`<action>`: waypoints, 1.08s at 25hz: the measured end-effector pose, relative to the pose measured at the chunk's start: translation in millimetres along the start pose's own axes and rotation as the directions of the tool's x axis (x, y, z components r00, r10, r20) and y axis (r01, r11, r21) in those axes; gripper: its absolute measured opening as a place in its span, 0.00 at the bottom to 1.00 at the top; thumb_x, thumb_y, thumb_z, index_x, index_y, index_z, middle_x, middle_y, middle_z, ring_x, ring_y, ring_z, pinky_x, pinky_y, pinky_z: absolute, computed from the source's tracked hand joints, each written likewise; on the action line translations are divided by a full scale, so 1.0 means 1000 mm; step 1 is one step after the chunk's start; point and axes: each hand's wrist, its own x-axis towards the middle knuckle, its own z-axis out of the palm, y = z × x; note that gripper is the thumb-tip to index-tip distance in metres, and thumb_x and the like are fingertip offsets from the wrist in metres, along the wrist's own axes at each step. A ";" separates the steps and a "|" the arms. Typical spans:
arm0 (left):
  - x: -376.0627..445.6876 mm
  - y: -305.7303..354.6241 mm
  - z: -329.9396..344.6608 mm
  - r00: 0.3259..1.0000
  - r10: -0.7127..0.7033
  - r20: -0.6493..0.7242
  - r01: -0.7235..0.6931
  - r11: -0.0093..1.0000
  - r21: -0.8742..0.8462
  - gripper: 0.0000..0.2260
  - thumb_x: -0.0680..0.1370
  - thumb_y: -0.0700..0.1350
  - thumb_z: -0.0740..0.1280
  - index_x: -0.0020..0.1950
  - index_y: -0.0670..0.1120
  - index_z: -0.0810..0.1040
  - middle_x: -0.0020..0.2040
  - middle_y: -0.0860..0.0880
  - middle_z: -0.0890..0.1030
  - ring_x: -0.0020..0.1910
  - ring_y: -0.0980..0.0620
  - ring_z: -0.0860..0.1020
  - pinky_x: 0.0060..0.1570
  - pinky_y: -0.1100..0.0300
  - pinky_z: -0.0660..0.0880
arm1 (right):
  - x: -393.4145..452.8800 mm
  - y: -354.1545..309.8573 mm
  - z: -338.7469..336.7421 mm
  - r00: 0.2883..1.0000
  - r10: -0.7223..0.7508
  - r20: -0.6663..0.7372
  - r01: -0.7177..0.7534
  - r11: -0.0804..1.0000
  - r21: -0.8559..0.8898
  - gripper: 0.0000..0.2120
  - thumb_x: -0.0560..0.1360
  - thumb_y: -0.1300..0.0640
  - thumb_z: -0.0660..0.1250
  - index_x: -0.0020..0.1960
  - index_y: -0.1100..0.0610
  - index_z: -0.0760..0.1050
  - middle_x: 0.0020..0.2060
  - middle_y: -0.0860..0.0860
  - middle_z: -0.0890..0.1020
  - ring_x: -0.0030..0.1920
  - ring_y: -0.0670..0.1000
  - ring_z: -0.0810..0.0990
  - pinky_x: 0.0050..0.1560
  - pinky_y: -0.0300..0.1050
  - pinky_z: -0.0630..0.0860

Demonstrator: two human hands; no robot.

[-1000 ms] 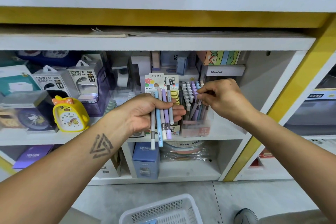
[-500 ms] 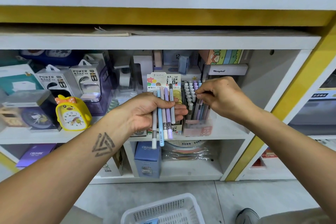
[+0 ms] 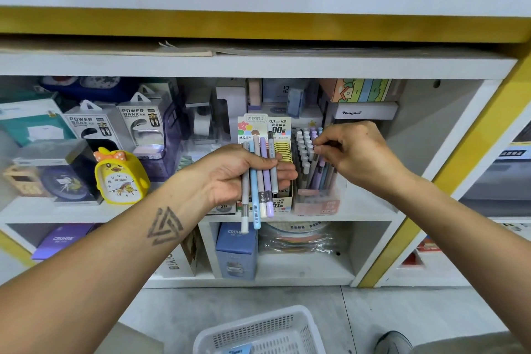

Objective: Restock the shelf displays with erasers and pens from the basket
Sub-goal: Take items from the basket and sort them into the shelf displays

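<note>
Left hand (image 3: pixel 235 174) is gripping five pastel pens (image 3: pixel 260 178); right hand (image 3: pixel 349 154) is pinching one into the crowded pen box (image 3: pixel 317 195), risking toppling neighbours.

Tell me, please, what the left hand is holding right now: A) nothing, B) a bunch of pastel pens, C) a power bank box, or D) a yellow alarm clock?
B: the left hand grips a bunch of pastel pens in front of the shelf.

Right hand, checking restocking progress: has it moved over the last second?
No: the right hand still pinches a pen over the pink display box, same spot.
</note>
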 end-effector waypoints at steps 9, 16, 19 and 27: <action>0.000 -0.001 0.000 1.000 -0.003 0.011 0.003 1.000 0.012 0.18 0.71 0.30 0.65 0.62 0.33 0.75 0.54 0.33 0.83 0.50 0.39 0.84 0.44 0.46 0.83 | 0.004 0.003 -0.005 0.992 -0.023 0.126 0.033 0.996 -0.078 0.04 0.77 0.61 0.71 0.49 0.60 0.85 0.42 0.54 0.86 0.45 0.54 0.82 0.49 0.52 0.79; -0.001 -0.001 0.000 1.000 -0.001 0.018 0.001 1.000 0.026 0.18 0.72 0.30 0.65 0.62 0.35 0.75 0.53 0.33 0.83 0.51 0.38 0.84 0.43 0.47 0.83 | 0.007 0.009 -0.010 0.986 0.036 0.161 -0.019 0.994 -0.110 0.04 0.77 0.59 0.70 0.48 0.54 0.84 0.41 0.48 0.85 0.43 0.50 0.82 0.47 0.52 0.80; -0.001 -0.001 0.001 1.000 -0.002 0.018 0.001 1.000 0.030 0.17 0.73 0.30 0.65 0.61 0.35 0.75 0.53 0.33 0.83 0.50 0.38 0.84 0.43 0.47 0.83 | 0.006 0.008 -0.011 0.988 -0.003 0.152 0.018 0.995 -0.098 0.04 0.77 0.60 0.71 0.47 0.55 0.85 0.40 0.48 0.85 0.41 0.49 0.82 0.46 0.50 0.80; -0.001 -0.002 0.002 1.000 0.002 0.029 -0.003 0.999 0.035 0.18 0.71 0.30 0.65 0.60 0.34 0.76 0.53 0.33 0.83 0.50 0.38 0.84 0.44 0.46 0.83 | 0.004 0.005 -0.005 0.993 -0.010 0.122 0.020 0.997 -0.077 0.04 0.77 0.60 0.71 0.49 0.57 0.84 0.41 0.51 0.85 0.44 0.52 0.82 0.46 0.50 0.79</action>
